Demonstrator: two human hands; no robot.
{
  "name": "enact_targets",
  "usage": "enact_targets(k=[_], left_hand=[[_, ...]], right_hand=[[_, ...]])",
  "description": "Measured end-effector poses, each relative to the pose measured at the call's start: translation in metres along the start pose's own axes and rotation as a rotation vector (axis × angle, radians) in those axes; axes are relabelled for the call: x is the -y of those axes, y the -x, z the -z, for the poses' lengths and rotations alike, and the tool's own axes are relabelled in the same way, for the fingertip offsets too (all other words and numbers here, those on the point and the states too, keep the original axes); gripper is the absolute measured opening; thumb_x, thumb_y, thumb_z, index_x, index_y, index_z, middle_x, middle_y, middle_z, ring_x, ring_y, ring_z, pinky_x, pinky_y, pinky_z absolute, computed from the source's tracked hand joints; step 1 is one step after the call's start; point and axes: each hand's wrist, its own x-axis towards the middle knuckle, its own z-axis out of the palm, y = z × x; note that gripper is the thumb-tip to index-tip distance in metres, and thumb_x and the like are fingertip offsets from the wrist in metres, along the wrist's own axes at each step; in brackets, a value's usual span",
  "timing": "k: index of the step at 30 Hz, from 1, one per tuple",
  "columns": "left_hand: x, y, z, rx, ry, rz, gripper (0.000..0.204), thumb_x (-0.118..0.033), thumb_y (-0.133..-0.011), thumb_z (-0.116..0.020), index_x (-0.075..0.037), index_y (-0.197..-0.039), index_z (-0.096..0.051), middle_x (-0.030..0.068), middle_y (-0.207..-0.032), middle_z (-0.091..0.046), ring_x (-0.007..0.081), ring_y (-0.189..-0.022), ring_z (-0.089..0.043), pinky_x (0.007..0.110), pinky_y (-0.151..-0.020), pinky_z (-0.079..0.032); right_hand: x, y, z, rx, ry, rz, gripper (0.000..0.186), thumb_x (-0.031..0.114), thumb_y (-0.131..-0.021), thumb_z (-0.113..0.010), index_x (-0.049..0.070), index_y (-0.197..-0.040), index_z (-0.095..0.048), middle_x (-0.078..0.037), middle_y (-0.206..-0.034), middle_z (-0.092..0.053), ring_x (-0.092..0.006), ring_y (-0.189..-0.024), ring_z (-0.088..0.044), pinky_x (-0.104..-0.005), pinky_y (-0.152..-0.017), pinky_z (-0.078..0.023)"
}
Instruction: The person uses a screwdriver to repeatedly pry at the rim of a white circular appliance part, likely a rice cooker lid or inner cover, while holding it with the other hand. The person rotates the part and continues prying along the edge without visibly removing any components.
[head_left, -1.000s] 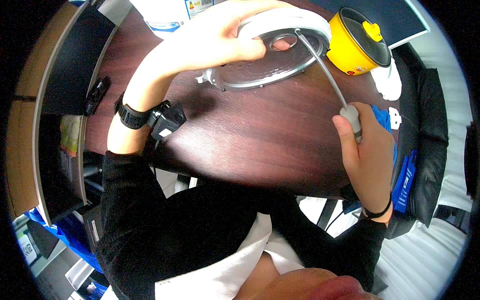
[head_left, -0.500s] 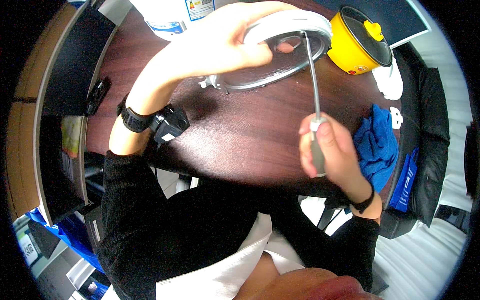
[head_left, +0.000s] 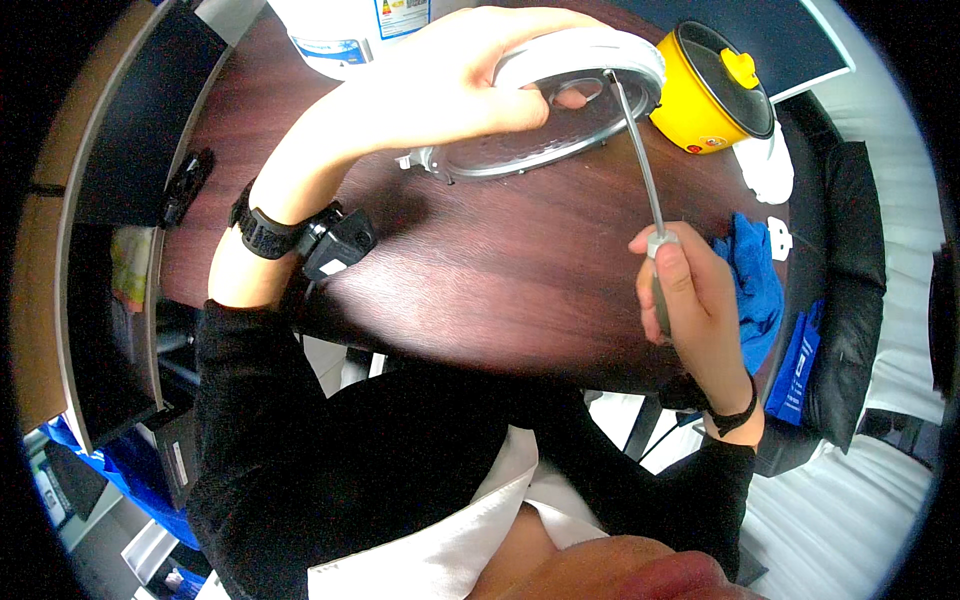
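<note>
My left hand (head_left: 440, 95) grips a round lid (head_left: 560, 130) with a white outer shell, a metal rim and a see-through middle, tilted above the table. Its thumb presses on the near side, and a fingertip shows through the middle. What looks like a hinge sticks out at the lid's lower left. My right hand (head_left: 695, 290) is wrapped round the grey handle of a screwdriver (head_left: 641, 160). The long metal shaft points up and slightly left, its tip at the lid's upper inner edge. Whether the tip sits in a screw is too small to tell.
A white appliance (head_left: 335, 50) with labels stands at the back left. The yellow pot (head_left: 690, 100) with a dark lid is at the back right, near a screen (head_left: 770, 40). A blue cloth (head_left: 755, 295) lies right of my right hand on the brown table (head_left: 480, 270).
My right hand and the screwdriver handle have swung to the right, so the shaft leans more. Its tip stays at about the same place on the lid, which my left hand still holds.
</note>
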Motion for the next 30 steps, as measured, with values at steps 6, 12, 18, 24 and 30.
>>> enact_targets(k=[6,12,18,24,30], left_hand=[[0.0,-0.001,0.0,-0.004,-0.071,0.052,0.075,-0.05,-0.083,-0.055,-0.003,-0.138,-0.035,0.0185,-0.121,-0.055,0.0273,-0.105,-0.058,0.039,-0.09,-0.047],[-0.002,0.001,-0.001,-0.002,0.062,-0.023,0.073,-0.048,-0.084,-0.055,-0.002,-0.138,-0.036,0.016,-0.111,-0.059,0.0251,-0.099,-0.06,0.037,-0.086,-0.049],[-0.022,0.001,-0.001,0.019,-0.063,-0.007,0.073,-0.047,-0.083,-0.055,-0.002,-0.137,-0.036,0.0144,-0.11,-0.06,0.0238,-0.099,-0.06,0.036,-0.085,-0.049],[-0.021,0.002,-0.005,-0.042,-0.053,-0.028,0.075,-0.049,-0.083,-0.055,-0.002,-0.137,-0.036,0.0147,-0.112,-0.059,0.0237,-0.1,-0.059,0.036,-0.086,-0.048],[-0.029,0.003,-0.007,-0.033,-0.048,-0.001,0.079,-0.052,-0.082,-0.057,-0.001,-0.138,-0.035,0.0158,-0.117,-0.056,0.0231,-0.105,-0.057,0.035,-0.089,-0.046]], right_hand=[[0.009,0.006,0.003,-0.257,0.599,0.237,0.026,0.026,-0.093,-0.053,0.0,-0.094,-0.055,-0.019,-0.067,-0.059,-0.0353,-0.06,-0.06,-0.0391,-0.053,-0.043],[-0.002,0.0,0.0,0.078,-0.039,-0.015,0.031,0.032,-0.098,-0.042,0.003,-0.095,-0.051,-0.009,-0.06,-0.053,-0.023,-0.044,-0.052,-0.0296,-0.044,-0.039],[-0.027,-0.005,-0.025,0.512,-1.085,-0.138,0.057,0.058,-0.093,-0.026,0.003,-0.101,-0.042,-0.005,-0.056,-0.044,-0.0137,-0.033,-0.039,-0.027,-0.03,-0.031],[-0.02,-0.01,-0.013,0.373,-0.757,-0.134,0.053,0.05,-0.098,-0.027,0.001,-0.101,-0.046,-0.005,-0.058,-0.048,-0.0127,-0.035,-0.043,-0.0242,-0.033,-0.032],[-0.002,0.001,-0.001,0.189,-0.408,-0.09,0.042,0.038,-0.1,-0.029,0.001,-0.099,-0.049,-0.003,-0.057,-0.05,-0.0096,-0.036,-0.044,-0.0215,-0.035,-0.031]])
